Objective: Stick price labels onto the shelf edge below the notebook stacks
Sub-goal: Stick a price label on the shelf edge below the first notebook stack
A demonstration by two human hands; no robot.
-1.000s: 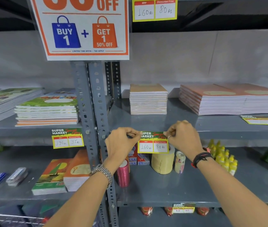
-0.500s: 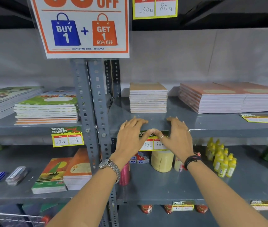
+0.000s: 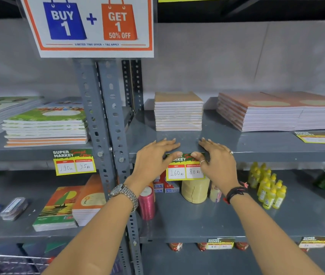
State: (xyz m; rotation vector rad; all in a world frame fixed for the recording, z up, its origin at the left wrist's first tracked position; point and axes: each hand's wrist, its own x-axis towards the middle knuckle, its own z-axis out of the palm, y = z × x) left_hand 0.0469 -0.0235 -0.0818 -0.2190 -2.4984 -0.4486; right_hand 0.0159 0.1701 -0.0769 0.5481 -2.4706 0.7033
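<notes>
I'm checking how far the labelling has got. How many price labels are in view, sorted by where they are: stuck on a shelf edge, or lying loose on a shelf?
Stuck on a shelf edge: 4
Lying loose on a shelf: 1
Total: 5, not counting a yellow strip cut off at the top.

The grey metal shelf carries a small stack of tan notebooks, a wider stack of orange notebooks to the right, and a loose price label lying flat near its front edge.
</notes>
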